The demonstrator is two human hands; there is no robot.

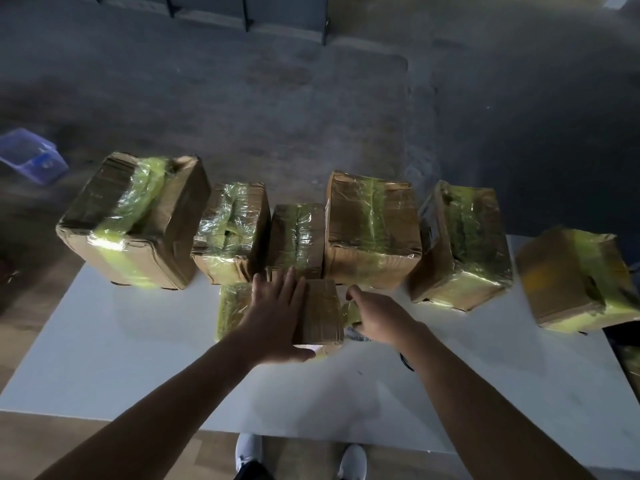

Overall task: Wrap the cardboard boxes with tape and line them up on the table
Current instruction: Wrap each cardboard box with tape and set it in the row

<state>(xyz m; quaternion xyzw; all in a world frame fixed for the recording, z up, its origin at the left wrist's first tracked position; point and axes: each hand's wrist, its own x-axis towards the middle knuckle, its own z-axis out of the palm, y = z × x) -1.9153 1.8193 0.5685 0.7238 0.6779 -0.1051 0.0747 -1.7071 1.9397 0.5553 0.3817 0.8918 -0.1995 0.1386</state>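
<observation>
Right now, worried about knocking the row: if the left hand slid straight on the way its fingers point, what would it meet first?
Probably the small taped box in the row's middle; the left hand reaches nearly to its front face, though depth is unclear.

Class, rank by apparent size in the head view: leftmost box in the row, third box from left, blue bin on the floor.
1. leftmost box
2. third box from left and blue bin: alike, bin farther away, so unranked.
</observation>
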